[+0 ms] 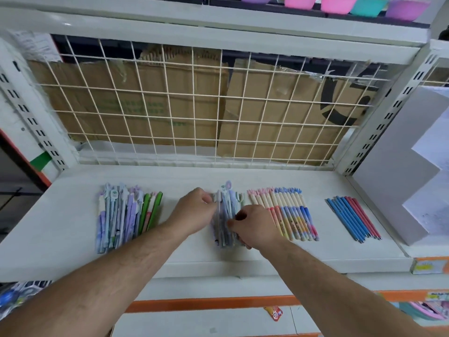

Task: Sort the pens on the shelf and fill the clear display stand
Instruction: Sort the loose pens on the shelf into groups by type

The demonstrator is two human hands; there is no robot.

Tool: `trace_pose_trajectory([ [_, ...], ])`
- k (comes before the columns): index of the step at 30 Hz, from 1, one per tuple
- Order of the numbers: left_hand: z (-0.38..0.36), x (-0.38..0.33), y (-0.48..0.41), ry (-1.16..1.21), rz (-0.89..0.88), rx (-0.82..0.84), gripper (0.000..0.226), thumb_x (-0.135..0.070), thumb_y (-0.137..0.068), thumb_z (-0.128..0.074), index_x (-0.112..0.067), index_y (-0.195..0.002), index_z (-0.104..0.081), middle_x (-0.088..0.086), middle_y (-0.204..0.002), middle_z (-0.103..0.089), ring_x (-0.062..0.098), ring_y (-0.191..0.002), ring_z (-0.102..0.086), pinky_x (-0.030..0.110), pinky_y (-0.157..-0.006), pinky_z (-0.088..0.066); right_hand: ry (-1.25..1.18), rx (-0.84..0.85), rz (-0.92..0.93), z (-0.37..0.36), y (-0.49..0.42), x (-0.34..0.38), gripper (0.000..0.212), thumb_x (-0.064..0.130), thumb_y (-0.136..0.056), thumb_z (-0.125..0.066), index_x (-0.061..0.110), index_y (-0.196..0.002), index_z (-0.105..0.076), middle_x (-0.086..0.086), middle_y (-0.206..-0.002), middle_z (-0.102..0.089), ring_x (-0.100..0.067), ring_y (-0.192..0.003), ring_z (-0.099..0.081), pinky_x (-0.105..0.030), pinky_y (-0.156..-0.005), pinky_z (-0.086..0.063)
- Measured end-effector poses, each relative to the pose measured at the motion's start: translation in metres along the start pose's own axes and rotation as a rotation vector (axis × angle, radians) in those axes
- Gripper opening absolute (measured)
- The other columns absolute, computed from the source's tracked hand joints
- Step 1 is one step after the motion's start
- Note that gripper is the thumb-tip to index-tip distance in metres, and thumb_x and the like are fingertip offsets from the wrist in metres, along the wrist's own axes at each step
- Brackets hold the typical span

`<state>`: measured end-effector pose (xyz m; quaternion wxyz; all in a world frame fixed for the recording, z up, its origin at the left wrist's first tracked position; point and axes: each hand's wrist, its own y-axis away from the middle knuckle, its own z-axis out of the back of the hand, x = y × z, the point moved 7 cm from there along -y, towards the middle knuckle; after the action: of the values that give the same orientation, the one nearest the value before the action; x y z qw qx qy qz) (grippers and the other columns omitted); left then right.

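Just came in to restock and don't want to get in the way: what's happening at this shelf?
A person is sorting pens on the white shelf. The left hand and right hand both grip a pastel pen bundle in the middle. Three other groups lie in rows: pastel and green pens to the left, cream pens beside the right hand, blue and red pens farthest right.
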<state>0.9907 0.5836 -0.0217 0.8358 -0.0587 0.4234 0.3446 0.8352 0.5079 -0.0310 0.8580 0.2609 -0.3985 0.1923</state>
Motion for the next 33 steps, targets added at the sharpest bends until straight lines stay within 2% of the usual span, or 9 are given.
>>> trace_pose_trajectory([
  [3, 0.012, 0.012, 0.002, -0.123, -0.01, -0.004, 0.01, -0.027, -0.089, -0.054, -0.022, -0.093, -0.061, -0.01, -0.09, -0.061, 0.007, -0.08, -0.056, 0.025, -0.057, -0.039, 0.057, -0.011, -0.016, -0.006, -0.006, 0.001, 0.018, 0.013, -0.086, -0.072, -0.001, -0.078, -0.065, -0.01, -0.055, -0.06, -0.017, -0.036, -0.051, -0.024, -0.041, -0.044],
  [8, 0.012, 0.031, -0.001, -0.212, 0.013, 0.046, 0.011, -0.032, -0.086, -0.054, -0.026, -0.094, -0.059, -0.011, -0.094, -0.061, 0.008, -0.081, -0.057, 0.027, -0.062, -0.045, 0.136, -0.048, -0.022, -0.013, -0.01, 0.004, 0.024, 0.023, -0.085, -0.075, 0.001, -0.084, -0.067, -0.016, -0.063, -0.069, -0.018, -0.042, -0.056, -0.027, -0.047, -0.047],
  [12, 0.012, 0.035, 0.0, -0.217, -0.003, 0.076, 0.015, -0.031, -0.087, -0.055, -0.021, -0.097, -0.06, -0.009, -0.091, -0.061, 0.01, -0.082, -0.057, 0.029, -0.067, -0.046, 0.177, -0.086, -0.007, -0.012, -0.008, 0.007, 0.021, 0.029, -0.085, -0.076, 0.011, -0.086, -0.064, -0.007, -0.068, -0.071, -0.017, -0.051, -0.061, -0.029, -0.052, -0.051],
  [15, 0.012, 0.038, -0.001, -0.224, -0.011, 0.088, 0.015, -0.034, -0.086, -0.056, -0.023, -0.097, -0.059, -0.009, -0.093, -0.061, 0.01, -0.083, -0.058, 0.028, -0.067, -0.047, 0.206, -0.107, 0.006, -0.012, -0.007, 0.009, 0.018, 0.03, -0.085, -0.073, 0.015, -0.09, -0.063, -0.003, -0.074, -0.071, -0.019, -0.066, -0.069, -0.035, -0.064, -0.059],
  [19, 0.012, 0.035, 0.0, -0.27, -0.049, 0.074, 0.017, -0.035, -0.088, -0.056, -0.024, -0.101, -0.058, -0.009, -0.098, -0.062, 0.012, -0.085, -0.058, 0.027, -0.069, -0.047, 0.299, -0.14, 0.079, -0.012, -0.005, 0.016, 0.014, 0.03, -0.089, -0.068, 0.019, -0.096, -0.063, 0.004, -0.082, -0.067, -0.016, -0.075, -0.066, -0.038, -0.073, -0.059],
  [21, 0.014, 0.03, 0.002, -0.309, -0.085, 0.05, 0.019, -0.034, -0.09, -0.055, -0.021, -0.104, -0.057, -0.005, -0.1, -0.062, 0.016, -0.09, -0.059, 0.029, -0.074, -0.049, 0.351, -0.154, 0.141, -0.014, -0.003, 0.022, 0.012, 0.029, -0.089, -0.065, 0.02, -0.097, -0.063, 0.006, -0.088, -0.066, -0.016, -0.078, -0.065, -0.039, -0.075, -0.059],
  [25, 0.028, 0.031, 0.008, -0.486, -0.122, -0.047, 0.028, -0.04, -0.093, -0.052, -0.017, -0.11, -0.054, 0.001, -0.108, -0.057, 0.022, -0.095, -0.058, 0.03, -0.072, -0.045, 0.463, -0.123, 0.24, -0.026, -0.002, 0.036, 0.019, 0.031, -0.091, -0.061, 0.022, -0.108, -0.063, 0.004, -0.109, -0.061, -0.02, -0.087, -0.065, -0.034, -0.077, -0.056],
  [30, 0.058, 0.044, 0.012, -0.739, -0.084, -0.207, 0.037, -0.042, -0.094, -0.048, -0.013, -0.116, -0.053, 0.008, -0.116, -0.058, 0.028, -0.104, -0.06, 0.033, -0.074, -0.042, 0.497, -0.107, 0.297, -0.042, -0.004, 0.048, 0.021, 0.033, -0.091, -0.059, 0.022, -0.108, -0.063, 0.002, -0.109, -0.06, -0.022, -0.088, -0.065, -0.033, -0.073, -0.055],
  [33, 0.075, 0.053, 0.013, -0.824, -0.063, -0.262, 0.037, -0.04, -0.093, -0.047, -0.013, -0.118, -0.055, 0.008, -0.116, -0.062, 0.026, -0.104, -0.063, 0.03, -0.073, -0.043, 0.491, -0.09, 0.333, -0.052, -0.006, 0.055, 0.021, 0.034, -0.091, -0.059, 0.024, -0.109, -0.062, 0.005, -0.11, -0.059, -0.022, -0.081, -0.068, -0.032, -0.073, -0.055],
])
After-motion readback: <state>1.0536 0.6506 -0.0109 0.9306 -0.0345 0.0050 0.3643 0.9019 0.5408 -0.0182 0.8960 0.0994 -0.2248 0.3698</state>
